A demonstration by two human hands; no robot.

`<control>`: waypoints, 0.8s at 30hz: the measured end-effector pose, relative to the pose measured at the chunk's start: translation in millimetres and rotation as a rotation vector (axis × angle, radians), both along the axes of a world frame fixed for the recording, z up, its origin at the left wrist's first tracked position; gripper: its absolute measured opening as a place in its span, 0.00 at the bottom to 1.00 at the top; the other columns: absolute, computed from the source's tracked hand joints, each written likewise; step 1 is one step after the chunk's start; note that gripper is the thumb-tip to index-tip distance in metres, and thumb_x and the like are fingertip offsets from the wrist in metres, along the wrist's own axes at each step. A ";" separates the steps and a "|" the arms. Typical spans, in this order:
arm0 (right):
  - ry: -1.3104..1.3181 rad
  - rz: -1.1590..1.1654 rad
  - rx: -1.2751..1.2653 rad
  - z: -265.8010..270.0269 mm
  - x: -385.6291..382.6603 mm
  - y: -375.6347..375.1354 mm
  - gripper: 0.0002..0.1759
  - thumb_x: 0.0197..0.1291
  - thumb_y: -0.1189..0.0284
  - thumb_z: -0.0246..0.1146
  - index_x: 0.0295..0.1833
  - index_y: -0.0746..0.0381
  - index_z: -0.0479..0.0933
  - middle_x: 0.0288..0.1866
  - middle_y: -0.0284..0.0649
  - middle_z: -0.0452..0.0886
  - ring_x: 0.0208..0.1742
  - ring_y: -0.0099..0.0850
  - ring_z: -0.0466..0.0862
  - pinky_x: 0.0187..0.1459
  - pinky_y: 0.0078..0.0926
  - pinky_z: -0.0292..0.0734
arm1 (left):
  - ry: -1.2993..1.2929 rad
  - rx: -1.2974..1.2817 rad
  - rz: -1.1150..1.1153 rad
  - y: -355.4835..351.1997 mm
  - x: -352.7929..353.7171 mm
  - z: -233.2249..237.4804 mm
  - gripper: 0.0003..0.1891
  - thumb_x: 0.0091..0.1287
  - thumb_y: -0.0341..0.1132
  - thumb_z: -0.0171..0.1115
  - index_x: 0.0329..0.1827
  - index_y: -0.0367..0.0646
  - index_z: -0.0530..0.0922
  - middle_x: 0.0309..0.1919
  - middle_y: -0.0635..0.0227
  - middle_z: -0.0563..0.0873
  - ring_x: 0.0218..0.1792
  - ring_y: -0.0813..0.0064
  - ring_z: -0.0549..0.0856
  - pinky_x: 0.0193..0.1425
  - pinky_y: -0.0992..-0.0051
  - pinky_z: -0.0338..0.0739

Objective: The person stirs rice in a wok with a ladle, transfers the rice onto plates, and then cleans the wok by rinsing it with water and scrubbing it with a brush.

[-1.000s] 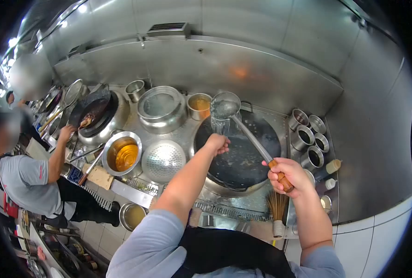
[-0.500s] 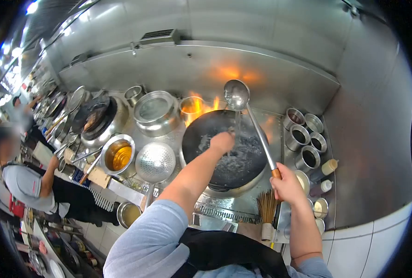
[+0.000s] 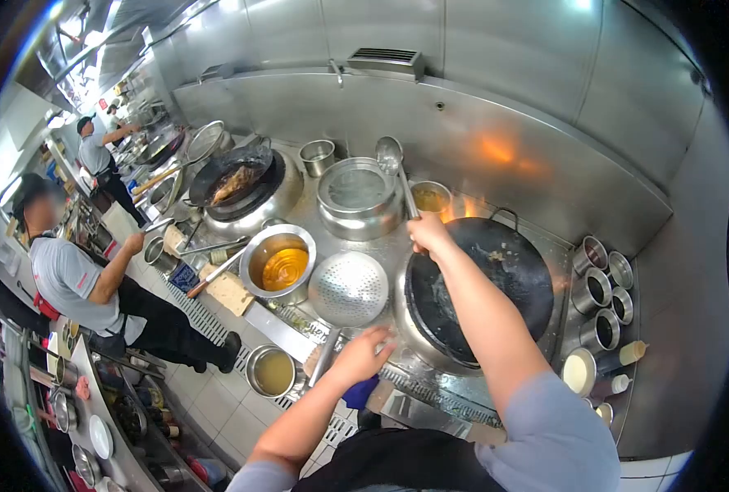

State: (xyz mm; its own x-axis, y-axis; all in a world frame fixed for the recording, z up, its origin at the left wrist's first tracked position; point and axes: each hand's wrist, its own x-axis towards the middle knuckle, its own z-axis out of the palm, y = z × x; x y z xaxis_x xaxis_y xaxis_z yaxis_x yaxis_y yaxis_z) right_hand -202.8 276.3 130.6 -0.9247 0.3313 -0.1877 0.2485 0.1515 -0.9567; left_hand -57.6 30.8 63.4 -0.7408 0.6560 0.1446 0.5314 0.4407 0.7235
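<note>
My right hand (image 3: 432, 235) is wrapped around the handle of a steel ladle (image 3: 390, 155), whose bowl is raised over the lidded steel pot (image 3: 358, 197). The right forearm passes above the black wok (image 3: 522, 279), hiding part of it. Pale bits and a wet sheen show inside the wok. Low and left of the wok, my left hand (image 3: 364, 357) has its fingers stretched out with nothing in them. It is above a blue cloth (image 3: 360, 394) and just right of the handle of a perforated skimmer (image 3: 348, 289).
A steel pot of amber oil (image 3: 285, 269) stands left of the skimmer. Flame shows behind the wok near a small pot (image 3: 430, 199). Seasoning tins (image 3: 601, 330) and squeeze bottles (image 3: 627, 353) line the right side. A co-worker (image 3: 86, 283) stands at the left.
My left hand has come out of the wok toward the front edge. My right hand has carried the ladle leftward across the wok. The view has turned left, and the flames are lower.
</note>
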 end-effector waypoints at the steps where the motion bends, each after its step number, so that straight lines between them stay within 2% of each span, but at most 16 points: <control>1: -0.024 -0.033 0.184 -8.4 -19.9 -13.1 0.10 0.54 0.74 0.55 0.39 0.69 0.75 0.21 0.45 0.77 0.14 0.36 0.77 0.14 0.35 0.69 | -0.045 -0.001 0.042 -24.6 5.3 -6.5 0.15 0.65 0.39 0.60 0.49 0.39 0.80 0.51 0.52 0.81 0.53 0.54 0.81 0.57 0.64 0.75; 3: -0.155 0.101 0.538 -26.2 -49.5 -27.3 0.10 0.52 0.74 0.55 0.33 0.71 0.76 0.18 0.48 0.78 0.17 0.39 0.80 0.17 0.40 0.72 | -0.156 0.030 0.138 -71.8 22.2 -11.1 0.13 0.66 0.38 0.60 0.45 0.37 0.81 0.44 0.54 0.85 0.45 0.59 0.85 0.50 0.68 0.79; 4: -0.172 0.081 0.557 -37.6 -59.4 -37.2 0.11 0.52 0.72 0.57 0.20 0.64 0.70 0.12 0.38 0.70 0.11 0.32 0.73 0.14 0.32 0.66 | -0.205 -0.011 0.201 -94.0 32.2 -11.2 0.13 0.66 0.37 0.60 0.45 0.36 0.81 0.41 0.55 0.85 0.41 0.62 0.85 0.47 0.70 0.79; 5: -0.168 0.089 0.555 -40.9 -63.5 -46.0 0.11 0.52 0.72 0.57 0.20 0.64 0.70 0.12 0.38 0.70 0.11 0.32 0.73 0.14 0.32 0.66 | -0.255 -0.053 0.265 -115.7 42.2 -15.7 0.13 0.66 0.37 0.60 0.45 0.36 0.81 0.38 0.56 0.86 0.38 0.65 0.86 0.44 0.72 0.79; 7: -0.192 0.059 -0.320 -42.7 -74.9 -57.5 0.09 0.53 0.73 0.56 0.21 0.61 0.70 0.13 0.37 0.70 0.12 0.30 0.72 0.15 0.29 0.66 | -0.348 -0.116 0.380 -157.7 61.8 -41.0 0.13 0.67 0.37 0.60 0.46 0.35 0.81 0.35 0.57 0.86 0.36 0.69 0.86 0.43 0.73 0.79; 8: -0.191 0.059 -0.324 -41.4 -79.5 -58.9 0.09 0.53 0.73 0.56 0.21 0.61 0.70 0.13 0.37 0.70 0.12 0.30 0.72 0.15 0.29 0.66 | -0.390 -0.108 0.452 -174.8 72.2 -52.0 0.14 0.66 0.38 0.60 0.44 0.36 0.82 0.33 0.55 0.86 0.35 0.66 0.85 0.42 0.71 0.79; 9: -0.142 0.056 -0.688 -38.2 -80.8 -57.5 0.08 0.53 0.73 0.57 0.24 0.63 0.70 0.16 0.36 0.70 0.14 0.28 0.73 0.16 0.26 0.65 | -0.431 -0.106 0.517 -190.2 81.8 -60.7 0.14 0.65 0.40 0.60 0.43 0.37 0.83 0.31 0.54 0.85 0.33 0.63 0.85 0.40 0.69 0.78; 11: 0.003 0.021 -1.411 -34.0 -78.1 -41.8 0.05 0.53 0.75 0.57 0.29 0.65 0.69 0.21 0.35 0.72 0.19 0.23 0.74 0.16 0.20 0.64 | -0.483 -0.133 0.552 -213.6 94.1 -69.7 0.14 0.66 0.39 0.60 0.44 0.35 0.82 0.30 0.54 0.85 0.32 0.65 0.85 0.40 0.70 0.79; 12: 0.114 0.093 -1.504 -39.6 -80.3 -34.4 0.10 0.53 0.76 0.57 0.37 0.70 0.66 0.24 0.35 0.72 0.21 0.22 0.75 0.16 0.17 0.63 | -0.478 -0.149 0.520 -221.3 96.3 -72.1 0.14 0.66 0.39 0.60 0.44 0.35 0.82 0.30 0.54 0.85 0.32 0.65 0.85 0.40 0.70 0.79; 13: 0.103 0.056 -1.584 -37.3 -81.9 -25.9 0.17 0.54 0.76 0.57 0.45 0.73 0.63 0.23 0.33 0.72 0.20 0.22 0.75 0.16 0.17 0.63 | -0.524 -0.147 0.525 -226.9 98.0 -71.8 0.14 0.66 0.39 0.60 0.44 0.35 0.82 0.30 0.54 0.85 0.31 0.66 0.85 0.40 0.70 0.79; 15: 0.144 0.145 -1.873 -38.9 -88.6 -13.5 0.07 0.54 0.75 0.58 0.29 0.62 0.66 0.21 0.31 0.72 0.19 0.22 0.74 0.17 0.17 0.64 | -0.564 -0.153 0.512 -231.3 90.9 -68.6 0.14 0.65 0.39 0.61 0.44 0.34 0.82 0.30 0.55 0.86 0.31 0.66 0.85 0.40 0.70 0.79; 17: 0.306 0.178 -1.888 -41.2 -93.7 -17.2 0.06 0.56 0.75 0.57 0.36 0.65 0.68 0.21 0.29 0.72 0.19 0.20 0.72 0.18 0.17 0.64 | -0.563 -0.147 0.505 -232.0 81.3 -62.5 0.14 0.65 0.38 0.61 0.44 0.35 0.82 0.31 0.53 0.86 0.32 0.64 0.86 0.40 0.69 0.79; 20: 0.363 0.197 -1.833 -27.5 -90.2 -25.0 0.07 0.55 0.73 0.58 0.37 0.64 0.70 0.19 0.27 0.69 0.19 0.20 0.71 0.19 0.20 0.63 | -0.345 -0.287 0.470 -232.8 63.1 -54.2 0.14 0.65 0.38 0.61 0.44 0.36 0.82 0.32 0.52 0.86 0.33 0.61 0.86 0.40 0.67 0.80; 21: 0.369 0.185 -1.836 -26.7 -91.6 -25.1 0.07 0.55 0.73 0.58 0.37 0.64 0.70 0.19 0.27 0.69 0.19 0.20 0.71 0.19 0.20 0.63 | -0.347 -0.294 0.461 -236.7 61.1 -56.0 0.14 0.65 0.38 0.61 0.44 0.36 0.82 0.32 0.52 0.86 0.33 0.61 0.86 0.40 0.67 0.80; 23: 0.261 0.128 -1.561 -21.9 -94.8 -23.9 0.06 0.54 0.74 0.57 0.38 0.63 0.70 0.19 0.28 0.68 0.18 0.21 0.70 0.18 0.22 0.62 | -0.371 -0.315 0.498 -242.5 56.7 -64.1 0.14 0.64 0.39 0.61 0.44 0.38 0.82 0.34 0.51 0.86 0.33 0.59 0.86 0.41 0.66 0.80; 24: 0.249 0.040 -1.332 -16.6 -92.0 -26.1 0.04 0.54 0.72 0.57 0.33 0.61 0.70 0.19 0.32 0.68 0.18 0.24 0.71 0.19 0.25 0.63 | -0.372 -0.312 0.492 -242.5 56.0 -64.9 0.14 0.64 0.39 0.61 0.44 0.38 0.82 0.34 0.51 0.86 0.33 0.59 0.86 0.41 0.66 0.80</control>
